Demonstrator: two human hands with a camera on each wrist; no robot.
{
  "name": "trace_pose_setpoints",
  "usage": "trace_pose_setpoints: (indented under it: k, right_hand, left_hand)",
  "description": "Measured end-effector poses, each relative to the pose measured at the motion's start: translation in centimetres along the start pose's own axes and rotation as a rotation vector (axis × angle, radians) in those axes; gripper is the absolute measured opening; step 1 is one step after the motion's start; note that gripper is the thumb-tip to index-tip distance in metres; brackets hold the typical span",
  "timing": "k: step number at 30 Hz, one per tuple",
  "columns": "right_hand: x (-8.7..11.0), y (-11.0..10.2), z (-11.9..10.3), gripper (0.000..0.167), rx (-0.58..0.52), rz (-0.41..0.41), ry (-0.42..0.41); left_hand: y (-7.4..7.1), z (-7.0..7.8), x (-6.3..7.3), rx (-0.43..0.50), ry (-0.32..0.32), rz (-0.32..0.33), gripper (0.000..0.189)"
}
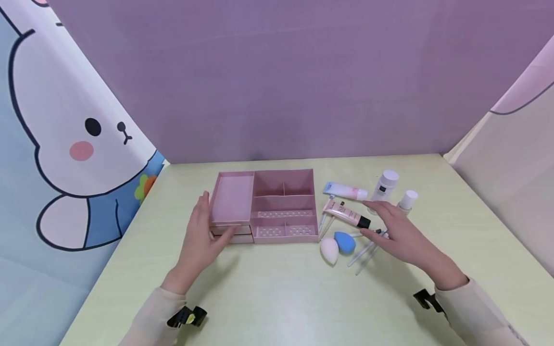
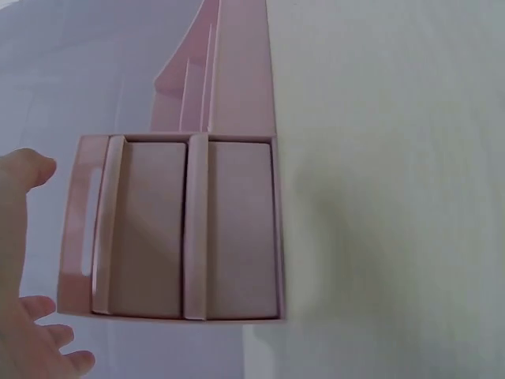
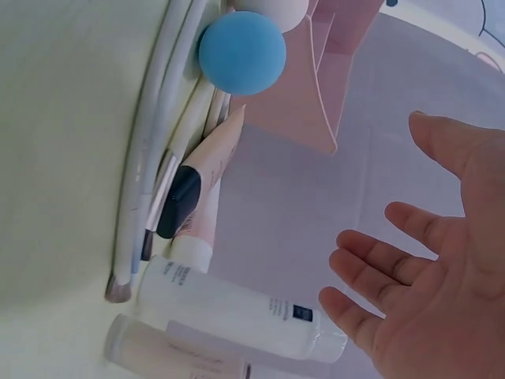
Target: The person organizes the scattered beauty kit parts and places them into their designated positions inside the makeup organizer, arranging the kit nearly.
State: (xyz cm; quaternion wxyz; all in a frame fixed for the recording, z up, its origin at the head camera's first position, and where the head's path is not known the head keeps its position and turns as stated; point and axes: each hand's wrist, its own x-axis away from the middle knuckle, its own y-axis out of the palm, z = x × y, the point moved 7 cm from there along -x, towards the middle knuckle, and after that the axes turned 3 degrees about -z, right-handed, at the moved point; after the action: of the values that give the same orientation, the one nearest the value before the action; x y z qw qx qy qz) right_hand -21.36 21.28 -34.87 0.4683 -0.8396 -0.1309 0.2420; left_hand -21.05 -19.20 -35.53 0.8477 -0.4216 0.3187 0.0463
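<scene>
A pink organizer with a flat-topped drawer unit on its left and open compartments on its right stands on the table. My left hand is beside its left end, fingers extended, thumb near the front of the two drawers. Both drawers are closed. To the right, my right hand hovers with spread fingers over a group of cosmetics and holds nothing. Under and around it lie makeup brushes, a pink tube with a black cap, a white bottle and a smaller white-capped bottle.
A blue makeup sponge and a pale pink one lie right of the organizer's front corner. Farther back is a blue-and-white tube. A purple backdrop rises behind the table, with a cartoon-print cloth at left.
</scene>
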Motion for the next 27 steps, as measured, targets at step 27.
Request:
trace_pose_setpoints:
  k: [27]
  right_hand:
    - [2.6,-3.9,4.8,0.047,-0.09,0.202,0.134]
  left_hand:
    - [0.8,-4.3,0.6,0.338,-0.314,-0.017,0.08]
